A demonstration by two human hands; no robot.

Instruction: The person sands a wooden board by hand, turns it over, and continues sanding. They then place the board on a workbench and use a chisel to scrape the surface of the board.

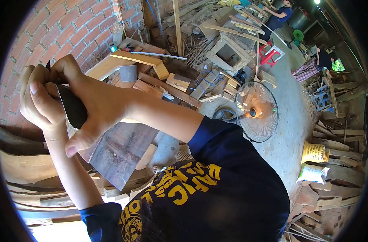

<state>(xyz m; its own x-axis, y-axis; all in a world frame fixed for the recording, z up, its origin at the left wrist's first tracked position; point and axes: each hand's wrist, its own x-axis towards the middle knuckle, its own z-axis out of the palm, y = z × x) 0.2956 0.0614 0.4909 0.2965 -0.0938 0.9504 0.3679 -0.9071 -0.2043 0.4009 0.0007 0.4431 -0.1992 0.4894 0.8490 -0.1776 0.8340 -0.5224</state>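
A dark, curved sheet that looks like sandpaper [74, 108] is held between my two hands at the left of the view. My right hand [93, 97] grips it in the gap between thumb and bent fingers, with the thumb tip pointing down. My left hand [39, 94] is closed against its far side, fingers curled round. A small dark tip pokes up between the hands. Whether anything else is inside the grip is hidden. Below the hands lies a dark, worn wooden board [121, 155].
A grey square sheet [128, 74] and planks [167, 82] lie beyond my right arm. A floor fan [254, 113] stands to the right, near sacks [314, 153] and stacked wood. A brick wall [67, 30] rises at left. Two other people are farther back.
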